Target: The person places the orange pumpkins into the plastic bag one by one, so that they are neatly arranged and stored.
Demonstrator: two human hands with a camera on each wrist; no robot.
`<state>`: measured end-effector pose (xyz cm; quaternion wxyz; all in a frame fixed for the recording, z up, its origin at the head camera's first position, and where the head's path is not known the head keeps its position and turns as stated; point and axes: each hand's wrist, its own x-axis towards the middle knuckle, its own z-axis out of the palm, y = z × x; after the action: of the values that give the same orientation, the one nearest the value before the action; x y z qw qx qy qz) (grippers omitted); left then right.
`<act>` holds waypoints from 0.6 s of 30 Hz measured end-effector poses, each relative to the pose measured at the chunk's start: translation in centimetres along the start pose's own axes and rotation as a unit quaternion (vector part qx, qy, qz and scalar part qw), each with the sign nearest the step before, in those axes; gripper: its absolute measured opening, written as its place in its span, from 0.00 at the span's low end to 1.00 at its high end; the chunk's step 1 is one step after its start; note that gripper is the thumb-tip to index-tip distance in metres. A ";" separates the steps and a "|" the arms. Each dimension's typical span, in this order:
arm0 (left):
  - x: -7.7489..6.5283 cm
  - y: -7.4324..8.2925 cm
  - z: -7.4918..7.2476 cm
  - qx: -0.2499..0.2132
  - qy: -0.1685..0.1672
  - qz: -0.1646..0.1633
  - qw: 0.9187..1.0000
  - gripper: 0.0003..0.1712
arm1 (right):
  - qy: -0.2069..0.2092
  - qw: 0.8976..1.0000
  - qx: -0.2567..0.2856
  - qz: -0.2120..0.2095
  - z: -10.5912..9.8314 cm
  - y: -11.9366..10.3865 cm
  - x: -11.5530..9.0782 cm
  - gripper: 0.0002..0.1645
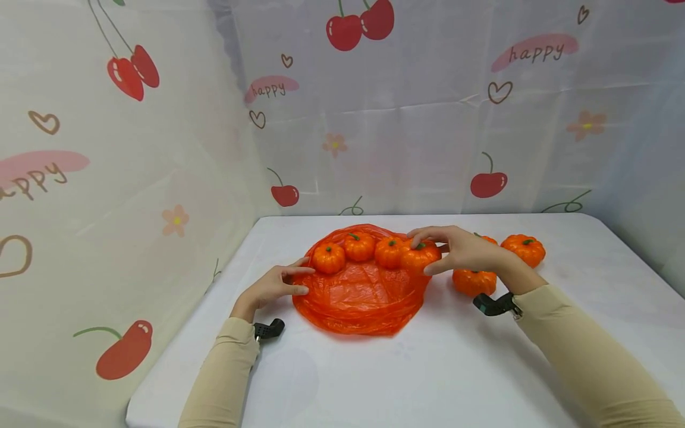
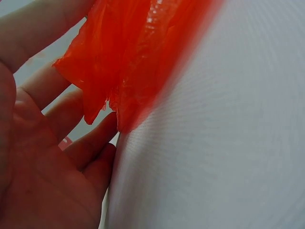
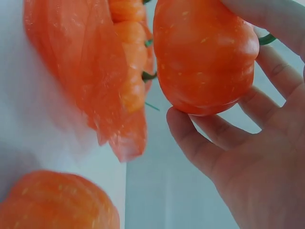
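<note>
Bag (image 1: pixel 355 303) holding three pumpkins (image 1: pixel 361 251) lay on the surface (image 1: pixel 342 380) in the head view, the left wrist's showed the left hand (image 2: pixel 50 152) spread against it, the right wrist's the right hand (image 3: pixel 271 148) gripping another pumpkin (image 3: pixel 202 62) beside it.

Looks like a small screened-off recording corner; cannot be pinned down as part of a home, lab or studio. Closed in across the top of the frame by a pale back sheet (image 1: pixel 417 134), and down the left by a matching side sheet (image 1: pixel 209 160). Patterned with cherries (image 1: pixel 344 32), hearts (image 1: pixel 44 122), flowers (image 1: pixel 586 125) and "happy" lettering (image 1: pixel 535 53). Furnished with a white table (image 1: pixel 342 374) through the lower middle. Equipped with black wrist cameras (image 1: pixel 270 329) either side of lower centre.
</note>
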<state>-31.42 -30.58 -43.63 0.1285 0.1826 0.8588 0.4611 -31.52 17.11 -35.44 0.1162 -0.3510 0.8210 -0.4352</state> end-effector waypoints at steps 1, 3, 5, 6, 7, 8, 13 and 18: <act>0.0 0.0 0.0 0.000 -0.001 -0.001 1.000 0.31 | -0.005 1.000 0.002 0.004 0.1 -0.1 0.3 0.23; 0.0 0.1 0.0 -0.001 -0.001 -0.002 1.000 0.31 | -0.015 1.000 0.003 0.007 0.3 -0.3 1.0 0.23; -0.1 0.1 -0.1 -0.001 -0.001 -0.003 1.000 0.31 | -0.023 1.000 0.005 0.011 0.4 -0.5 1.6 0.24; -0.1 0.1 -0.1 0.002 -0.001 -0.003 1.000 0.30 | -0.027 1.000 0.006 0.010 0.4 -0.6 2.0 0.24; 0.0 0.1 -0.1 0.005 -0.001 -0.003 1.000 0.30 | -0.030 0.999 0.006 0.010 0.5 -0.6 2.3 0.24; 0.0 0.1 -0.1 0.006 -0.001 -0.002 1.000 0.31 | -0.034 0.999 0.003 0.010 0.5 -0.7 2.6 0.24; 0.0 0.0 -0.2 0.010 0.001 0.001 1.000 0.31 | -0.043 0.999 -0.023 0.018 0.9 -0.9 4.1 0.24; -0.1 0.0 -0.1 0.011 0.000 -0.001 1.000 0.31 | -0.049 0.998 -0.049 0.012 1.5 -1.0 5.6 0.24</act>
<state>-31.41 -30.71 -43.54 0.1266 0.1831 0.8641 0.4514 -34.31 11.99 -34.88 0.1439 -0.3667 0.8391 -0.3752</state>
